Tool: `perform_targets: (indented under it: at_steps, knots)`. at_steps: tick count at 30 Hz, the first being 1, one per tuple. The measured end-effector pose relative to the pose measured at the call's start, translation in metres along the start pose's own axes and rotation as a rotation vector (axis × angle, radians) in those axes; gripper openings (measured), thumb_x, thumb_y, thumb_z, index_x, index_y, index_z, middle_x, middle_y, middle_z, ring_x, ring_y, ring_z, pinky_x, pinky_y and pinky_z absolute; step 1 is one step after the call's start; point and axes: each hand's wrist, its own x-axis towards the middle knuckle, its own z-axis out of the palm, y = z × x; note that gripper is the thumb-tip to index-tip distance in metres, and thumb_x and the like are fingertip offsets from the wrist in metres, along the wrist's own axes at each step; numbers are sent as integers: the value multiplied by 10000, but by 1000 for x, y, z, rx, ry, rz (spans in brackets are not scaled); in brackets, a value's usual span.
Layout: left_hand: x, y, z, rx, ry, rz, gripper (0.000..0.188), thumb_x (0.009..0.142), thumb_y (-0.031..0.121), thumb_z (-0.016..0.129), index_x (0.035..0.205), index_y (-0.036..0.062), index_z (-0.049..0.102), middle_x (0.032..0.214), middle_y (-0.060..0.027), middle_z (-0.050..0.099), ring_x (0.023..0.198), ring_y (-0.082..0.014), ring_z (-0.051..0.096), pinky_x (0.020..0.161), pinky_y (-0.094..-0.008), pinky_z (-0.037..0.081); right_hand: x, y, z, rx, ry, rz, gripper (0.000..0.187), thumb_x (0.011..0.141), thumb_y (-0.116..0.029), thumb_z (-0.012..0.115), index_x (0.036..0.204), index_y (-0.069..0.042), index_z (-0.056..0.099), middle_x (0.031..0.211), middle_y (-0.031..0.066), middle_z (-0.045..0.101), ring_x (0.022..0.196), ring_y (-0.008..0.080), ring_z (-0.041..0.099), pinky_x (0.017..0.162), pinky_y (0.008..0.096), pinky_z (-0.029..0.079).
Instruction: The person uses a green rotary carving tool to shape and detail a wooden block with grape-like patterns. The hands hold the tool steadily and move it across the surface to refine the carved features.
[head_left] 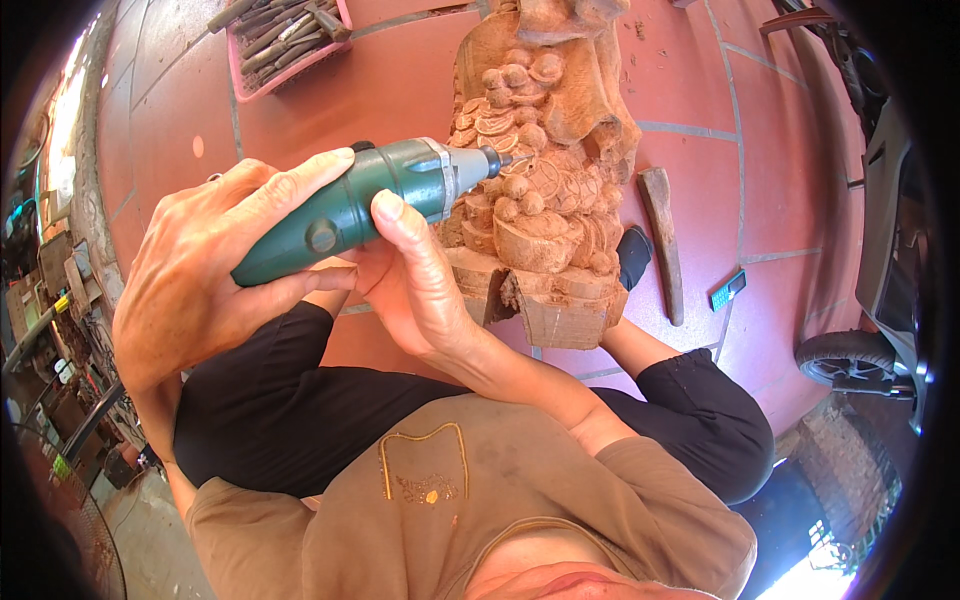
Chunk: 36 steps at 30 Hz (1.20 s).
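A green rotary tool (340, 215) with a grey nose and black collet slants up to the right. Around its rear body my left hand (205, 260) is closed, fingers lying along its top and underside. My right hand (425, 285) grips it from below near the front, thumb on the casing. The tool's thin bit reaches the wood carving (540, 225), at a cluster of carved coins and round balls; whether it touches cannot be made out. This reddish-brown carving stands before me, with draped folds above and a rough cut block at its base.
At the far left sits a pink basket (240, 70) full of wooden-handled tools. Right of the carving, a wooden club (660, 245) and a teal keypad phone (728, 290) lie on red floor tiles (690, 190). A motorbike wheel (848, 360) stands at the right; clutter lines the left edge.
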Motion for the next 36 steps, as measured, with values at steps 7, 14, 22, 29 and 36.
perform_targets:
  at_steps: [7, 14, 22, 29, 36]
  knots:
    - [1, 1, -2, 44, -18, -4, 700, 713, 284, 855, 1344, 86, 626, 860, -109, 636, 734, -314, 638, 654, -401, 518, 1, 0, 3, -65, 14, -33, 492, 1005, -438, 597, 1384, -144, 487, 1251, 57, 638, 1166, 190, 635, 916, 526, 598]
    - [1, 1, -2, 45, -15, -5, 699, 723, 308, 849, 1346, 85, 623, 876, -112, 639, 753, -313, 647, 666, -402, 520, 2, -1, 5, -68, 26, -34, 481, 1005, -468, 592, 1356, -148, 514, 1211, 35, 650, 1109, 150, 644, 901, 491, 605]
    - [1, 1, 0, 39, -2, 4, 708, 729, 328, 842, 1355, 85, 619, 900, -105, 650, 785, -303, 665, 690, -393, 536, 4, -1, 1, -7, -13, -33, 489, 1011, -382, 612, 1382, -116, 436, 1258, 98, 583, 1142, 255, 643, 878, 522, 618]
    - [-1, 1, -1, 52, -17, -5, 718, 727, 332, 843, 1365, 94, 615, 902, -102, 645, 774, -300, 661, 685, -396, 534, 2, -1, 2, 7, -2, -29, 491, 1011, -374, 612, 1387, -116, 430, 1256, 92, 582, 1140, 248, 642, 892, 523, 612]
    - [-6, 3, 0, 51, -4, 4, 719, 728, 333, 843, 1367, 97, 613, 877, -95, 631, 755, -297, 649, 674, -397, 528, -4, 2, 5, 10, 10, -12, 502, 1008, -380, 614, 1396, -120, 429, 1254, 91, 585, 1137, 243, 642, 890, 521, 614]
